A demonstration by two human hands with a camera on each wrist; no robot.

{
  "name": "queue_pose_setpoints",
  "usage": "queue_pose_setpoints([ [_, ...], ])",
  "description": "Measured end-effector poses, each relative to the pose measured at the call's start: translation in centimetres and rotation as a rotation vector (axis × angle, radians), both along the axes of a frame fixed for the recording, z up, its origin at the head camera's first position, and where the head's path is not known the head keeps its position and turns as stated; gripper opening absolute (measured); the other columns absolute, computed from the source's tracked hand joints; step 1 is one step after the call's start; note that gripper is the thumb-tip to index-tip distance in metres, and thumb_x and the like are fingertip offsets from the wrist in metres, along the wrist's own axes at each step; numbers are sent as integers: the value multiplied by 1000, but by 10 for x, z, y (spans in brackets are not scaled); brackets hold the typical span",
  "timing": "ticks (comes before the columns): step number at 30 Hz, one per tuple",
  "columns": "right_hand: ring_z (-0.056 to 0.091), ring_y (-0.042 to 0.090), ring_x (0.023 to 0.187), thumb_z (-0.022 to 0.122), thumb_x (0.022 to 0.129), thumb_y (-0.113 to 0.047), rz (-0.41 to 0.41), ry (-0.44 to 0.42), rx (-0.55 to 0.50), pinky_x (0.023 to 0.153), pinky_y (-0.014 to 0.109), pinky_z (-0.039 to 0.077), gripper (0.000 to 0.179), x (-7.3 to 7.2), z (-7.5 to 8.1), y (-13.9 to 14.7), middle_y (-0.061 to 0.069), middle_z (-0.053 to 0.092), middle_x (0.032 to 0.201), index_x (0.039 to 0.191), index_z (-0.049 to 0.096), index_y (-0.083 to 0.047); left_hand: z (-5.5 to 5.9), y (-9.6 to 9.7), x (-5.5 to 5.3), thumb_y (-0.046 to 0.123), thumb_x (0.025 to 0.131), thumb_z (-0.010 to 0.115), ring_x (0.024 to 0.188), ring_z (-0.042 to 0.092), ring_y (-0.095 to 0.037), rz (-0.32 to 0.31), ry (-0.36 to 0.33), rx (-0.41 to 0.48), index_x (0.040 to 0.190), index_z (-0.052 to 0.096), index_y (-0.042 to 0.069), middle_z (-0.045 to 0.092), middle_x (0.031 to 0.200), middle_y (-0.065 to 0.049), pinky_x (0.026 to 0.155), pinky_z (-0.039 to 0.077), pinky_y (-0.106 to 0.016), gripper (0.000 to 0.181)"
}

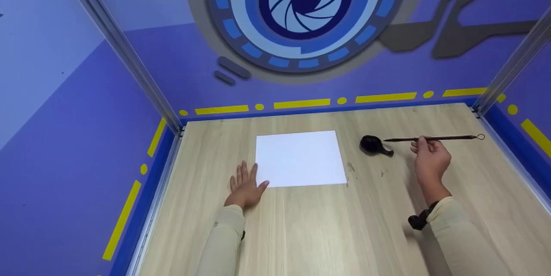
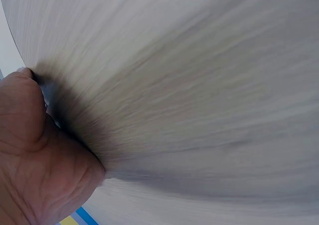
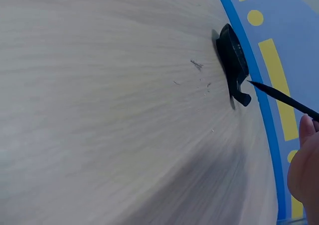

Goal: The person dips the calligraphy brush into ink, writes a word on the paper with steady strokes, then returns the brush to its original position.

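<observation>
Left hand (image 1: 246, 187): released, fingers spread and extended, lying at the left edge of a white sheet, thumb on its near-left corner. Sheet (image 1: 301, 159) flat on the desk (image 1: 301, 233), toward the far edge, slightly left of its middle. Right of it, black spouted dish (image 1: 370, 144), nearer the desk's far-right corner. Right hand (image 1: 431, 162) pinches a dark brush (image 1: 458, 138), tip leftward, just beside the dish; contact unclear.

Long pale beige sleeves (image 1: 219, 241), the right one with a chunky black device (image 1: 418, 221) by its cuff (image 1: 441, 208)
</observation>
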State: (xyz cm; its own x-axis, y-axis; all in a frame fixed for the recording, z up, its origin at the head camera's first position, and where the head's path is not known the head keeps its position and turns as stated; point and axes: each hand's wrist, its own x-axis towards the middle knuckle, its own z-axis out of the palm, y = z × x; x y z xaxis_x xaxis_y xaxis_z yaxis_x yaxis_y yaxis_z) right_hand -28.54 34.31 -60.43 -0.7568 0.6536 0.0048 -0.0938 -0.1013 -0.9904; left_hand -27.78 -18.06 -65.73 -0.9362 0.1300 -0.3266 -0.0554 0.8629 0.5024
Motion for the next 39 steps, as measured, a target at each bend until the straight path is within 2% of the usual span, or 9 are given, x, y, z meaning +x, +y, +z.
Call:
queue_pose_setpoints([
  [3,77,0,74,67,104,-10,-2,44,-46,74,16,63,22,-1,0,-1,-8,79,83,117,67,8,0,1,1,63,109,42,168,-21,-40,-2,13,10,174,9,18,-21,180,-17,132,-14,-67,85],
  [9,79,3,80,67,105,-14,35,12,39,77,15,63,22,-5,-7,-5,-5,80,88,117,68,4,8,3,4,58,109,48,167,-19,-43,-2,30,25,173,13,14,-17,180,-21,132,-14,-68,85],
  [11,79,4,80,67,105,-14,38,4,28,77,15,63,21,-5,-8,-5,-5,80,88,116,69,3,12,4,4,55,110,49,167,-19,-43,3,28,26,173,13,14,-16,180,-21,132,-14,-67,84],
  [14,78,2,79,67,105,-14,26,-8,8,76,14,62,20,-4,-6,-1,-10,79,85,116,69,3,12,5,4,56,109,49,167,-19,-43,1,36,22,173,13,15,-16,180,-21,132,-14,-67,84],
  [19,77,0,76,66,106,-14,-24,7,-24,75,13,61,16,0,-3,7,-13,78,82,113,69,0,19,8,7,54,112,44,168,-17,-41,-3,17,-28,174,11,16,-16,180,-20,135,-9,-65,79],
  [25,78,2,76,67,105,-14,-12,24,-51,75,14,62,20,-1,-4,3,-9,79,82,114,68,4,17,8,6,55,113,42,169,-15,-41,-8,19,-57,174,10,17,-15,180,-20,135,-6,-65,78],
  [32,79,5,75,69,103,-11,16,37,-86,74,17,63,17,-7,-7,-3,-9,78,80,112,68,4,15,5,6,55,112,43,168,-18,-40,-5,4,-25,174,9,17,-18,180,-19,134,-10,-65,80],
  [39,76,-2,72,65,106,-14,-26,-7,-10,73,13,61,18,-2,-2,1,-14,77,78,113,68,3,6,4,3,57,111,43,167,-23,-38,1,-6,-18,174,5,19,-23,179,-16,134,-15,-62,83],
])
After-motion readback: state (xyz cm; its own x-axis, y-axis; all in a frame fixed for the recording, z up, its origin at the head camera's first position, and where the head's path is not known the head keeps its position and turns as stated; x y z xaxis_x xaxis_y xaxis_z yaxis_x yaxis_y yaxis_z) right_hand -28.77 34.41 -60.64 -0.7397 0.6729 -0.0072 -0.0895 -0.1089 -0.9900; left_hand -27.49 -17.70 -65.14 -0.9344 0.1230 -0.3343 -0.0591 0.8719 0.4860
